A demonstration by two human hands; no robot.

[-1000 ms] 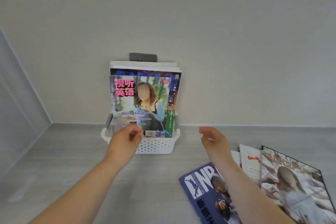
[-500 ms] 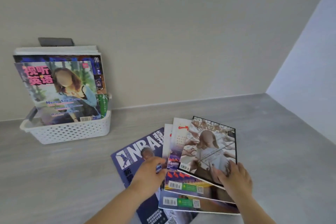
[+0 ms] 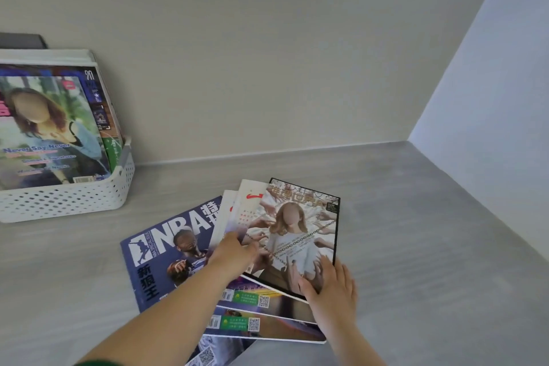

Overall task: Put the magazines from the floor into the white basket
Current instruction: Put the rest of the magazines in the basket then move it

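Floor grey and smooth, bearing a fanned pile of magazines well apart from the white basket, itself already stocked with several upright. Thin, glossy, floppy, probably slippery against each other; best pinched along the spine or scooped under an edge. Top magazine: left hand at its left edge, grip unclear; right hand flat, fingers spread, pressing its lower corner.
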